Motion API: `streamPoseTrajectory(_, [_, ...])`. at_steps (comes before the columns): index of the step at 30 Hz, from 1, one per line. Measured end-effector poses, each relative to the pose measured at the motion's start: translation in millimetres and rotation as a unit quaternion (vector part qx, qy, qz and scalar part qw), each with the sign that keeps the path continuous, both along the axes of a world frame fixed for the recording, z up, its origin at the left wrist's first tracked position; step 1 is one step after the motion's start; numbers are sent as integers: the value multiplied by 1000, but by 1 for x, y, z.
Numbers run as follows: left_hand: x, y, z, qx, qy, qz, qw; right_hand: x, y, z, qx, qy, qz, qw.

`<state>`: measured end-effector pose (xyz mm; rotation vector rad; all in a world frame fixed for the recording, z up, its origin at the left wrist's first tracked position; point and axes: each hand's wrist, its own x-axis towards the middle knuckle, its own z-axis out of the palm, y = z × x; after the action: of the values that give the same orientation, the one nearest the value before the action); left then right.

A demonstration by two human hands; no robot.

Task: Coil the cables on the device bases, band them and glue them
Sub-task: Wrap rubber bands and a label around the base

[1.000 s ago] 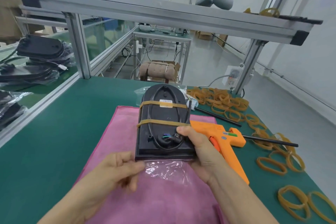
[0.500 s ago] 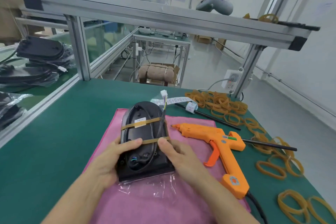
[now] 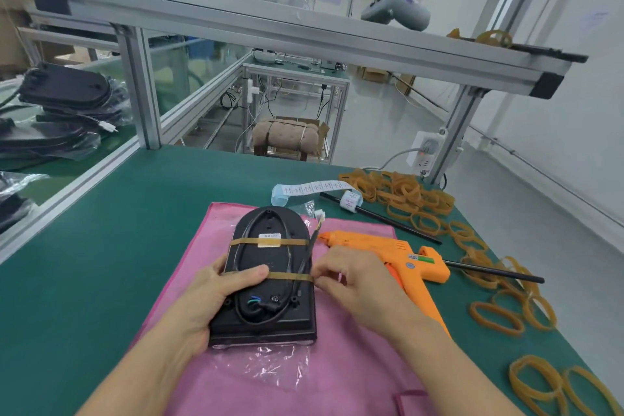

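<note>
A black device base [image 3: 268,280] lies flat on a pink cloth [image 3: 337,365], its black cable [image 3: 243,246] looped on top under two tan rubber bands [image 3: 290,241]. My left hand [image 3: 216,297] grips the base's left edge, thumb lying on the nearer band. At the base's right edge my right hand [image 3: 351,280] pinches that nearer band by the cable's end. The cable's white connector [image 3: 319,214] sticks out past the base's far right side. An orange glue gun [image 3: 391,260] lies on the cloth just right of my right hand.
Loose rubber bands [image 3: 405,196] are scattered along the right side of the green table [image 3: 84,263]. A black rod [image 3: 381,218] and a label strip [image 3: 314,187] lie behind the base. More bagged bases [image 3: 64,91] are stacked at far left beyond the frame post.
The base came down from being held tilted up and now lies flat on the cloth. My left hand shifted to its left edge; my right hand moved to the nearer band.
</note>
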<state>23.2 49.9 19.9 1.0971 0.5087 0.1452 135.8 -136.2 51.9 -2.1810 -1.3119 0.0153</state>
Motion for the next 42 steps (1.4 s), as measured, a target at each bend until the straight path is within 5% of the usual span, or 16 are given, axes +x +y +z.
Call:
streamPoseTrajectory(18, [8,-8,-11,46,-32,10,998,1,6,-18,-82,-58,-75,992])
streamPoseTrajectory(30, [1,-13,-17,84,-88,93,988,-5,0,-18,-46,72,-13,996])
streamPoseTrajectory(37, [-2,-15,-22,103,-127,117,979,21,-48,-7,-81,-10,-178,981])
streamPoseTrajectory(42, [-1,-13,-28,120,-134,126,976,28,-87,-9,-154,-6,-336,929])
